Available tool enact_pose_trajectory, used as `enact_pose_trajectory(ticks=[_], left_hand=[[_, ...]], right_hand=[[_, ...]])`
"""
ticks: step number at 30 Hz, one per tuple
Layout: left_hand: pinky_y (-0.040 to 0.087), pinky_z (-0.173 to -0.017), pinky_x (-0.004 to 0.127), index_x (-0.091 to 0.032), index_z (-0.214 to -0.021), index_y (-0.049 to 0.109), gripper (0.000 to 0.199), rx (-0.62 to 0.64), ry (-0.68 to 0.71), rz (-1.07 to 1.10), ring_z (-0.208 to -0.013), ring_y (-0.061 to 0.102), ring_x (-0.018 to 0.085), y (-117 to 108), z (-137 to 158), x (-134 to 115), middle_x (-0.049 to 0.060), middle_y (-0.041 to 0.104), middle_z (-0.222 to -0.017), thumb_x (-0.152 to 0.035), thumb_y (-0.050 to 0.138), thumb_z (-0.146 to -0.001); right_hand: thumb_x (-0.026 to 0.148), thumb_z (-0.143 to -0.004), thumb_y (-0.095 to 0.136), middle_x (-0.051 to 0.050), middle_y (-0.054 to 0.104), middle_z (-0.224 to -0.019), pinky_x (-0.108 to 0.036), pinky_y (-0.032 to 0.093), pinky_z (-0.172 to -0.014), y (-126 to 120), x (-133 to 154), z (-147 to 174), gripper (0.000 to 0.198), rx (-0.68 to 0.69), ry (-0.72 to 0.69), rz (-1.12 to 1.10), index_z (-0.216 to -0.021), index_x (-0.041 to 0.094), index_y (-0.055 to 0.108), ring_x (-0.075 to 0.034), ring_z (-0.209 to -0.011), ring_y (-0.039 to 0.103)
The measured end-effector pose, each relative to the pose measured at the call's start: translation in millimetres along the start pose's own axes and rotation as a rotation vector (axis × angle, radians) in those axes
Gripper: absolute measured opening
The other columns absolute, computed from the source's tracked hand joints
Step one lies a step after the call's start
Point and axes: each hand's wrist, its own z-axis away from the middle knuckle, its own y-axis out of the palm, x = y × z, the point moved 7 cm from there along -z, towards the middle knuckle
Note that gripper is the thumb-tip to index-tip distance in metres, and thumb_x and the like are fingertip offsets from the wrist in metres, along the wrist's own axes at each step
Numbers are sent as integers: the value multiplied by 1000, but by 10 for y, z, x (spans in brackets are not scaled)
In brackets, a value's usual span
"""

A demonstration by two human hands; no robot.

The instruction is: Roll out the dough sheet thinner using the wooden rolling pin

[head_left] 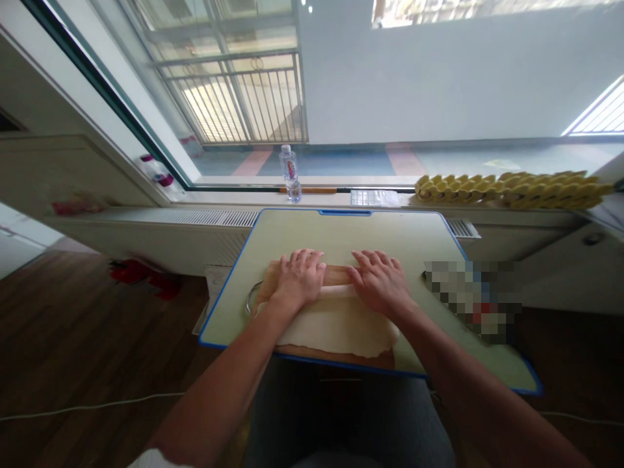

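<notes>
A wide, pale sheet of dough (341, 325) lies over a wooden board (336, 274) that has a metal handle (249, 298) at its left end. Along the dough's far edge runs a pale raised strip (337, 292); whether it is rolled dough or covers a rolling pin I cannot tell. My left hand (299, 276) rests palm down at the left of this strip, fingers stretched forward. At its right part lies my right hand (377, 278), also palm down with fingers extended. What is beneath both palms is hidden.
Under the wooden board is a large green board (390, 231) with a blue rim. A blurred-out object (472, 302) lies at its right. On the windowsill stand a clear bottle (290, 174), a flat clear pack (374, 197) and a yellow braided thing (507, 188).
</notes>
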Motion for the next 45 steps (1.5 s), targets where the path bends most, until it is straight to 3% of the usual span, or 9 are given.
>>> enact_pose_trajectory(ticks=[7, 15, 23, 32, 41, 45], left_hand=[[34, -125, 61, -28, -146, 62, 44, -60, 37, 21, -144, 53, 31, -4, 312, -106, 8, 62, -154, -40, 44, -108], [34, -123, 65, -25, -142, 64, 42, -39, 3, 2, -139, 56, 32, -16, -67, 11, 11, 65, -150, -39, 44, -108], [34, -124, 61, -28, -145, 64, 45, -51, 42, 55, -145, 51, 33, 23, 307, -106, 10, 63, -153, -43, 44, -107], [34, -122, 67, -25, -140, 65, 42, -6, -12, 37, -136, 56, 33, 3, -95, 41, 12, 64, -150, -41, 45, -107], [36, -122, 58, -27, -139, 67, 43, -64, 61, 66, -137, 57, 32, -9, 245, -112, 10, 68, -145, -45, 46, -107], [36, -122, 58, -29, -138, 68, 42, -48, 45, 68, -136, 57, 32, 20, 139, -58, 9, 69, -144, -45, 47, -106]], right_hand=[[44, -111, 35, -8, 63, -152, -47, 35, -114, -51, 54, 308, 50, -7, -27, 16, -148, 27, 62, -32, -141, 49], [52, -109, 36, -7, 61, -154, -46, 39, -114, 36, -2, -136, 55, 36, 17, -22, -152, 25, 59, -30, -140, 50], [46, -110, 34, -7, 64, -151, -46, 36, -114, -65, 66, 307, 51, -4, -37, -3, -147, 27, 63, -31, -140, 49], [57, -108, 38, -6, 58, -158, -47, 40, -114, 66, 0, -202, 59, 110, 26, -43, -155, 27, 56, -30, -143, 49], [52, -109, 39, -8, 63, -152, -44, 37, -114, -34, 57, 195, 54, 11, -18, -4, -148, 25, 63, -31, -140, 50], [55, -108, 39, -8, 62, -153, -45, 38, -114, -17, 33, 82, 56, 35, 13, -21, -150, 25, 61, -31, -140, 50]])
